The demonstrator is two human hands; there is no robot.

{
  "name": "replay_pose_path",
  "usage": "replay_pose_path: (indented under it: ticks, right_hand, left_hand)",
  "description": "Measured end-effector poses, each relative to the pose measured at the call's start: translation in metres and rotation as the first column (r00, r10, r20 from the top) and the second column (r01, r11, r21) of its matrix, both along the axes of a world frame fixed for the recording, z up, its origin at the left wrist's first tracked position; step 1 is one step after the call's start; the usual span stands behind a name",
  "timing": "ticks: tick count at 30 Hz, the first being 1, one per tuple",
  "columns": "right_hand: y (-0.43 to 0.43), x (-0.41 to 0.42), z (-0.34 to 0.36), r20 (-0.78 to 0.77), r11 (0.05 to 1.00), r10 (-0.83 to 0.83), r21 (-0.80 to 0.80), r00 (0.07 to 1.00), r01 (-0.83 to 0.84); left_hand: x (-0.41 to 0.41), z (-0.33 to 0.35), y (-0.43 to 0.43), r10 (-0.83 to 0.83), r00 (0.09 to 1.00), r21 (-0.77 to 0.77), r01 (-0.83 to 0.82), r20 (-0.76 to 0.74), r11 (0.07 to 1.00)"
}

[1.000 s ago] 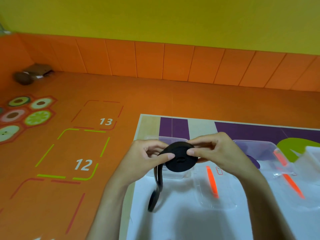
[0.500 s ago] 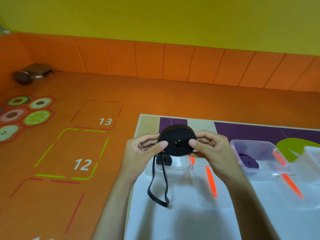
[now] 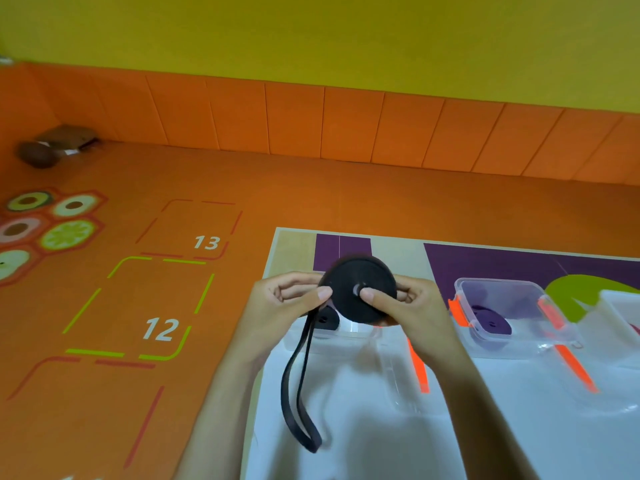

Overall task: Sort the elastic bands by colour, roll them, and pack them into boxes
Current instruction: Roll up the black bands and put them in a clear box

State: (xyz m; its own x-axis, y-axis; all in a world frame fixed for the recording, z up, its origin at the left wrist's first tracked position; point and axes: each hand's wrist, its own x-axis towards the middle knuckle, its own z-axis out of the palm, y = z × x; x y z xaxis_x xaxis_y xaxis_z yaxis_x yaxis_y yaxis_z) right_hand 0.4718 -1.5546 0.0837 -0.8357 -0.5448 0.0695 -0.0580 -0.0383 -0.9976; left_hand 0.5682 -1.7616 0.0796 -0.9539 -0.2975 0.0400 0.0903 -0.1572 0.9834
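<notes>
I worked at a white worktop [image 3: 363,427] set against the orange play floor [image 3: 207,174]. Two clear boxes stood on it, well apart from each other. The left box [image 3: 356,336], directly below my hands, already contained one small black roll [image 3: 327,319]. The right box [image 3: 512,317], fitted with orange clips, contained a purple roll [image 3: 491,322]. A detached lid with an orange clip [image 3: 417,372] lay just in front of the left box.

I held the black elastic band roll [image 3: 358,289] in the air above the left box. My right hand [image 3: 405,306] was closed on the coil, thumb pressed beside its centre hole. My left hand [image 3: 291,299] was pinched on the coil's left rim, where the unrolled tail [image 3: 298,386] left it. The tail hung down in a doubled loop, and its lowest bend appeared to touch the worktop.

Risks, in my judgement:

1. The coil was held by thumb pressure alone. A relaxed grip would have allowed the elastic to spring open and the layers to slide sideways.
2. The tail hung slack. Winding without tension would have produced a loose, oversized roll that might not have fitted beside the roll already packed.
3. The doubled tail could have twisted, laying an uneven turn.
4. Release over the right box would have mixed colours.
</notes>
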Motion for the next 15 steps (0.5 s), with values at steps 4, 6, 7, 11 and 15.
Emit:
replay_pose_path:
  ticks: [4, 6, 7, 11, 15]
  right_hand:
    - [0.001, -0.001, -0.013, -0.124, 0.985, 0.102, 0.154, 0.987, -0.082]
    - [0.006, -0.004, -0.012, -0.111, 0.964, 0.192, 0.206, 0.975, -0.167]
    - [0.009, -0.005, -0.010, -0.067, 0.962, 0.208, 0.196, 0.976, -0.192]
    - [0.012, -0.010, -0.002, -0.043, 0.961, 0.185, 0.215, 0.982, -0.172]
    - [0.011, -0.008, -0.007, -0.056, 0.994, 0.071, 0.084, 0.996, -0.066]
  left_hand:
    - [0.001, -0.009, -0.004, 0.031, 0.998, -0.160, -0.039, -0.051, 0.986]
    - [0.005, -0.010, -0.009, 0.026, 0.998, -0.207, -0.038, -0.059, 0.978]
    - [0.007, -0.009, -0.011, 0.002, 0.998, -0.220, -0.014, -0.055, 0.975]
    - [0.005, -0.012, -0.006, -0.061, 0.998, -0.232, 0.055, -0.019, 0.971]
    - [-0.003, -0.015, 0.002, -0.004, 1.000, -0.123, 0.001, -0.030, 0.992]
